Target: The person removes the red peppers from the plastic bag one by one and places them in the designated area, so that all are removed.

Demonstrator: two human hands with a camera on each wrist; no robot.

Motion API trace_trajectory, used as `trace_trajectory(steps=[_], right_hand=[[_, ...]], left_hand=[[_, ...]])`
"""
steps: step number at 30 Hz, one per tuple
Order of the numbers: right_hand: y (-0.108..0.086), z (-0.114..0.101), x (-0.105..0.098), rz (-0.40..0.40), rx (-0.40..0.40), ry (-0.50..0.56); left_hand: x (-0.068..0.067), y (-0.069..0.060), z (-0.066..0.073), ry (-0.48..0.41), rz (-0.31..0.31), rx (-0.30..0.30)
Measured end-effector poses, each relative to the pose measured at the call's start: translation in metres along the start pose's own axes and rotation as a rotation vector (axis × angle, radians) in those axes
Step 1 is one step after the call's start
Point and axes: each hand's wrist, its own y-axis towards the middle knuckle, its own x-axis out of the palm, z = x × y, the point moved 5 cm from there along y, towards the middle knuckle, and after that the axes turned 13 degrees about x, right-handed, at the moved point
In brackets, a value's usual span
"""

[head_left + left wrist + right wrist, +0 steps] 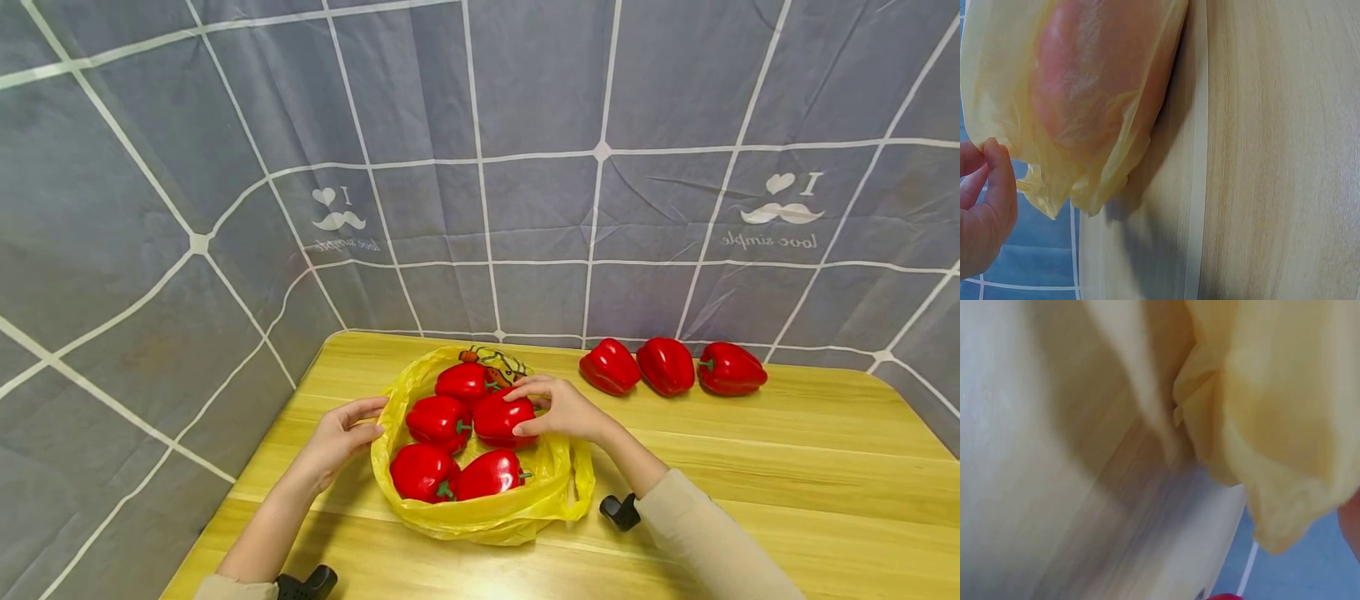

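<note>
A yellow plastic bag lies with its mouth spread wide, holding several glossy red bell peppers with green stems. At its left rim, my left hand pinches the plastic between thumb and fingertips; the left wrist view shows the same hand on the thin bag. My right hand reaches over the right rim and grips a red bell pepper inside the bag, thumb on the near side, fingers on the far side. In the right wrist view, yellow plastic hides most of that hand.
Three more red bell peppers lie in a row along the back of the wooden table, right of the bag. A grey cloth with white grid lines hangs behind and to the left. A bag handle loop sticks out at the right.
</note>
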Motion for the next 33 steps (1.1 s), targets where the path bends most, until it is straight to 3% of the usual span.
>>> trace_trajectory(steps=[11, 33], right_hand=[[-0.007, -0.016, -0.005, 0.017, -0.039, -0.046], [-0.025, -0.034, -0.021, 0.071, -0.032, 0.040]], left_hand=[[-0.003, 0.000, 0.002, 0.009, 0.017, -0.003], [0.001, 0.001, -0.001, -0.004, 0.001, 0.004]])
